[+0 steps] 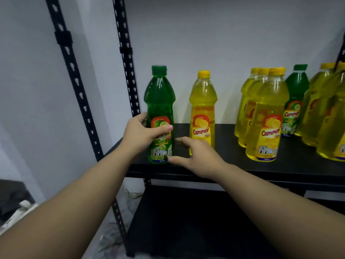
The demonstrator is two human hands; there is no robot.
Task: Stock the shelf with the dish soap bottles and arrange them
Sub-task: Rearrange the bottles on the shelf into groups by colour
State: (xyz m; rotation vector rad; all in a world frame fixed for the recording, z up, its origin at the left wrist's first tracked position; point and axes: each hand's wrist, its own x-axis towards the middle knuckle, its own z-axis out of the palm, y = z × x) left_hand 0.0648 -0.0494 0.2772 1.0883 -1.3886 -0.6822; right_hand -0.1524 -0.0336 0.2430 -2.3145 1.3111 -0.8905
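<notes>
A pale wall backs a black steel rack, whose upper shelf (233, 139) carries the stock; a lower shelf (186, 221) below is bare where visible. On the right of the upper shelf stands a crowded cluster of yellow bottles (268, 116), with one green bottle (296, 101) behind them, all upright and touching or nearly so. A single yellow bottle (203, 113) stands apart, mid-shelf. At the left end, close to the front edge and beside the slotted upright post (128, 71), stands the green lime bottle (160, 116).

Risk, as judged: this bottle is tall, narrow-based and near the edge, so a sideways push or a quick release could tip it forward off the shelf or into the single yellow bottle just beside it.

The left hand (143, 133) is wrapped around the lime bottle's label, thumb across the front, holding it. The right hand (197, 156) is spread wide, its thumb at the bottle's base, fingers (183, 141) extended toward the gap between the two bottles; firm contact cannot be confirmed.
</notes>
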